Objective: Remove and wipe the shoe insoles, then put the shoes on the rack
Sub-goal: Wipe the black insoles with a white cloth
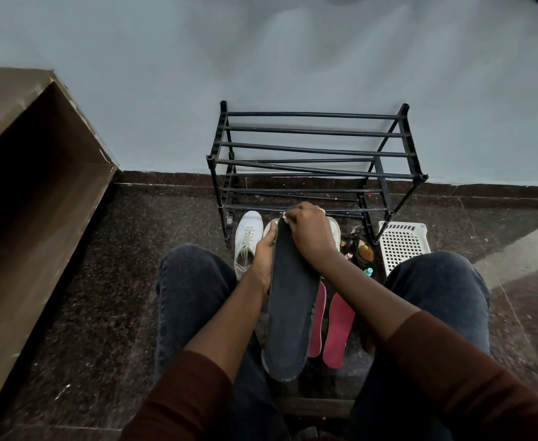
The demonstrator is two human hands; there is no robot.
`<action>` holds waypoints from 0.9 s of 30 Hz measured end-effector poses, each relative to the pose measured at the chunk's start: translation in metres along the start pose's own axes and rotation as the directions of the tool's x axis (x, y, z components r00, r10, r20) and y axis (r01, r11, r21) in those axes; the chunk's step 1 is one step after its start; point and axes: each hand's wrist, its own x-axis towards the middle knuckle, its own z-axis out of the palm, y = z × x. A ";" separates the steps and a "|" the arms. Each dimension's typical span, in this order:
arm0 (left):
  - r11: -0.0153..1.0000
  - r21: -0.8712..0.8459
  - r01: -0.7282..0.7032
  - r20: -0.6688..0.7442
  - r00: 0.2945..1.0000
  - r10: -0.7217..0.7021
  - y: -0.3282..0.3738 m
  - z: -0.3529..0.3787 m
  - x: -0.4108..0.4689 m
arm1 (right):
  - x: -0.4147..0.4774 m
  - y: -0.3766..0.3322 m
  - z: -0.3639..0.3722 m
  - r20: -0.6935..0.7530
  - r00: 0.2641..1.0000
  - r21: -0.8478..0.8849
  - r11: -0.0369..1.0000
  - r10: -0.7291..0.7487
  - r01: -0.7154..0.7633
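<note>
Between the knees, over the dark speckled floor [102, 281], the head view shows a dark grey insole [288, 307] held lengthwise, toe end away from the body and heel end towards the lap. The left hand [263, 259] grips it along its left edge, thumb on top and fingers curled under, and that reads as a brace so the flat face stays up and steady. The right hand [306, 232] sits at the toe end, fingers curled round a small white cloth [284, 218] and pressing it to the insole; only a sliver of the cloth peeks out past the knuckles. My read: this is the wiping step, at the far tip.

The insole looks flat, fuzzy-faced, with a pale, worn rim round the heel. No visible dirt, though the surface is too dark to judge well.

Down on the floor just right of it lie two pink insoles [337, 329] side by side, seemingly parked there within reach. Ahead stands a white lace-up shoe [247, 241], and a second white shoe [334, 232] is mostly hidden behind the hands. The black rack [312, 154] stands against the wall just beyond them, its rails holding no shoes, so the racking is not yet done. A white perforated basket [403, 241] sits beside the rack's right leg.
</note>
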 end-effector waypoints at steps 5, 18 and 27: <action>0.997 -0.072 0.038 0.081 0.996 -0.032 0.001 0.001 -0.006 | -0.011 -0.001 0.001 0.005 0.999 0.037 0.998 -0.047 0.047; 1.000 0.001 -0.007 0.022 1.000 0.007 0.005 -0.003 0.003 | -0.051 -0.004 0.004 0.056 0.983 0.155 0.974 -0.173 0.163; 0.991 -0.135 0.007 0.108 0.994 0.008 0.002 -0.001 -0.003 | -0.015 -0.010 0.004 0.017 0.996 0.034 0.996 -0.082 0.082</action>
